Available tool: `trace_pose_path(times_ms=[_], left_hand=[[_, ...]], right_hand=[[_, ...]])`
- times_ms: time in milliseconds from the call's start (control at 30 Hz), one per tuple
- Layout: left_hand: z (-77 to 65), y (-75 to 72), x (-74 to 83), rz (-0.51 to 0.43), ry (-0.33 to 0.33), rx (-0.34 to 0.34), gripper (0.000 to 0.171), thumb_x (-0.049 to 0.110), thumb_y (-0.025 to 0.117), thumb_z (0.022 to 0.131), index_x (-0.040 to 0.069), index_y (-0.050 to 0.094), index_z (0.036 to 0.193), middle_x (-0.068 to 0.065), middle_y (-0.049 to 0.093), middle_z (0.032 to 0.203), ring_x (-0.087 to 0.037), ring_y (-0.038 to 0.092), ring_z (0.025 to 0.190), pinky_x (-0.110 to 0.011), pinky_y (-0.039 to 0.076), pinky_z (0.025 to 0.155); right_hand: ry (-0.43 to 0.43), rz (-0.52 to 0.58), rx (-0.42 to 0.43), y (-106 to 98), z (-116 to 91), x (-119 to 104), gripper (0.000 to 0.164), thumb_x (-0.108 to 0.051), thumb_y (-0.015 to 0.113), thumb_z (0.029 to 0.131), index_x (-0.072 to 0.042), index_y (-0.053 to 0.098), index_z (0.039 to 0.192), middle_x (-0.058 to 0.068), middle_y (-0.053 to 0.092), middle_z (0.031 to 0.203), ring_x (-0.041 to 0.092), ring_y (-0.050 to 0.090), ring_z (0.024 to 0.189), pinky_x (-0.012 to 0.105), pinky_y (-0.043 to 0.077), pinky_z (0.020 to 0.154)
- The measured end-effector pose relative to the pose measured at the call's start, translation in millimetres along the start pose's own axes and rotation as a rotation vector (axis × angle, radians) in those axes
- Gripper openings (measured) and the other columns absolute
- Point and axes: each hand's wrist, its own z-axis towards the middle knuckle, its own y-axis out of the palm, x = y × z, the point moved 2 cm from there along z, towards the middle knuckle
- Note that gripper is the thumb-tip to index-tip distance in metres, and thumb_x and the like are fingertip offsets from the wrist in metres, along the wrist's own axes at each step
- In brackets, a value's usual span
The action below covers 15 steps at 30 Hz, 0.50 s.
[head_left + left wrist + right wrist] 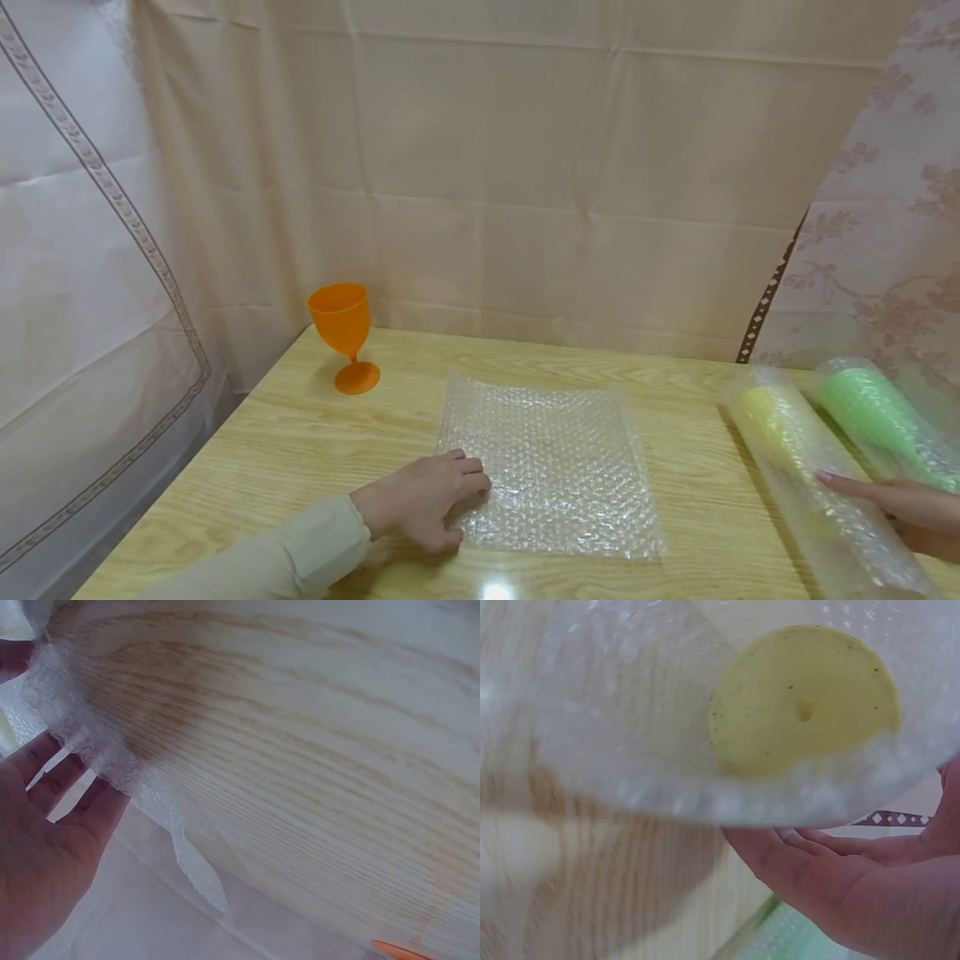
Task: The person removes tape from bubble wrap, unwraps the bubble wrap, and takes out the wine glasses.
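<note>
My left hand (pixel 431 500) rests at the left edge of a clear bubble wrap sheet (pixel 555 475) lying on the table. Its fingers bend lightly over the edge, the thumb apart from them; in the left wrist view the wrap's edge (pixel 97 742) hides the fingertips. At the far right, my right hand (pixel 911 512) touches a yellow goblet rolled in bubble wrap (pixel 776 429), one finger stretched out on the roll. Through the plastic in the right wrist view shows a round yellow base (pixel 804 701); the fingertips are hidden behind the wrap.
An orange plastic goblet (pixel 341 321) stands upright at the table's back left corner. A green item rolled in bubble wrap (pixel 870 408) lies right of the yellow one. Beige cloth (pixel 480 167) hangs behind the wood-grain table (pixel 690 450), with patterned cloth at both sides.
</note>
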Motion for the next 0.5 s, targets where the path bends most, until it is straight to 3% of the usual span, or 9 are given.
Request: trace_pose_path(times_ms=[200,233,300,333,433,467,500], left_hand=[[0.3,0.6,-1.1,-0.002,0.006,0.010,0.046,0.032,0.072,0.075,0.019,0.059,0.117,0.008,0.061,0.108,-0.007,0.051,0.095,-0.021,0.047,0.092],[0.3,0.7,-1.2,-0.001,0.009,0.011,0.046,0.032,0.072,0.075,0.019,0.059,0.117,0.008,0.061,0.108,-0.007,0.052,0.095,-0.021,0.046,0.093],[0.5,0.9,-1.6,0.002,0.012,0.011,0.046,0.032,0.072,0.075,0.019,0.059,0.117,0.008,0.061,0.109,-0.007,0.052,0.096,-0.022,0.046,0.095],[0.7,1.0,-1.6,0.003,0.012,0.010,0.046,0.032,0.072,0.075,0.019,0.058,0.117,0.008,0.061,0.109,-0.007,0.053,0.097,-0.022,0.046,0.096],[1.0,1.0,-2.0,0.003,0.010,0.007,0.046,0.032,0.071,0.076,0.019,0.058,0.118,0.008,0.061,0.109,-0.007,0.053,0.098,-0.023,0.046,0.098],[1.1,1.1,-2.0,0.004,0.010,0.007,0.046,0.032,0.071,0.076,0.019,0.058,0.118,0.008,0.061,0.109,-0.007,0.053,0.098,-0.023,0.046,0.098],[1.2,1.2,-2.1,0.004,0.009,0.006,0.046,0.032,0.071,0.076,0.019,0.058,0.118,0.008,0.061,0.109,-0.007,0.053,0.098,-0.023,0.046,0.098]], right_hand=[[-0.020,0.112,-0.117,5,5,0,0.083,-0.055,0.023,0.101,0.021,0.026,0.136,0.003,0.064,0.114,0.024,0.061,0.106,0.048,0.047,0.094],[-0.025,0.121,-0.129,6,6,-1,0.084,-0.054,0.022,0.101,0.020,0.022,0.139,0.009,0.063,0.117,0.025,0.061,0.107,0.049,0.046,0.095],[-0.039,0.146,-0.159,7,7,-1,0.083,-0.053,0.020,0.102,0.017,0.008,0.146,0.026,0.047,0.139,0.041,0.052,0.120,0.054,0.042,0.099],[-0.042,0.155,-0.168,8,9,-1,0.084,-0.053,0.020,0.102,0.015,-0.001,0.147,0.033,0.031,0.148,0.048,0.043,0.126,0.057,0.040,0.100],[-0.044,0.179,-0.159,11,12,-2,0.087,-0.053,0.020,0.102,0.009,-0.028,0.140,0.042,-0.023,0.145,0.061,0.014,0.133,0.063,0.033,0.102],[-0.061,0.197,-0.184,12,13,-2,0.086,-0.053,0.019,0.103,0.008,-0.030,0.139,0.042,-0.018,0.148,0.060,0.015,0.133,0.063,0.033,0.102],[-0.072,0.213,-0.201,12,13,-2,0.086,-0.052,0.019,0.103,0.010,-0.029,0.139,0.040,-0.003,0.152,0.056,0.027,0.132,0.061,0.034,0.102]])
